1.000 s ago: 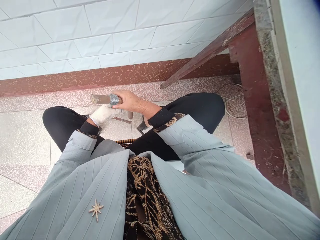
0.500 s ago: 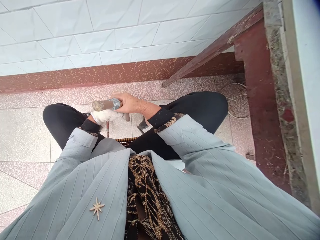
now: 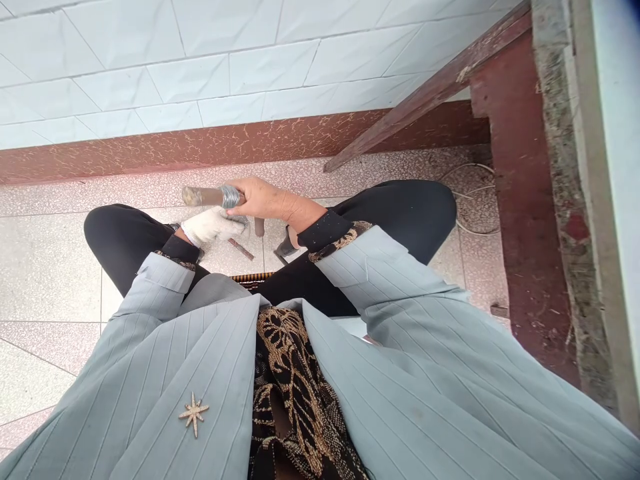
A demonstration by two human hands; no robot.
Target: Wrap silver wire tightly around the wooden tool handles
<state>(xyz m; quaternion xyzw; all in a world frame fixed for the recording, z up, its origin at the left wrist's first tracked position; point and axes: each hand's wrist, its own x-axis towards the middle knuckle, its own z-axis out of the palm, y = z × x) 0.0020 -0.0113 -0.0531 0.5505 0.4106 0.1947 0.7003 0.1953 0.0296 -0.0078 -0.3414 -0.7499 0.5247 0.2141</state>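
My right hand [image 3: 260,198] is bare and closed around a brown wooden handle [image 3: 203,196], which points left with a worn, pale end. Silvery wire [image 3: 230,196] is wound around the handle beside my fingers. Just below, my left hand [image 3: 207,225] wears a white knit glove, its fingers curled closed. A thin, rusty rod [image 3: 241,249] sticks out from those fingers, slanting down to the right. Under my right hand shows the rounded end of another brown piece [image 3: 259,227]; my hand hides whether it joins the handle.
A white tiled wall [image 3: 200,80] with a reddish-brown base strip [image 3: 200,150] stands ahead. On the right are a slanting wooden bar [image 3: 400,120] and a dark red panel [image 3: 530,200]. A pale cable [image 3: 473,233] lies on the speckled floor [image 3: 50,267] by my right knee.
The rusty rod has swung from pointing straight down to slanting down right. My gloved left hand has shifted slightly, and more of the brown piece shows below my right hand.
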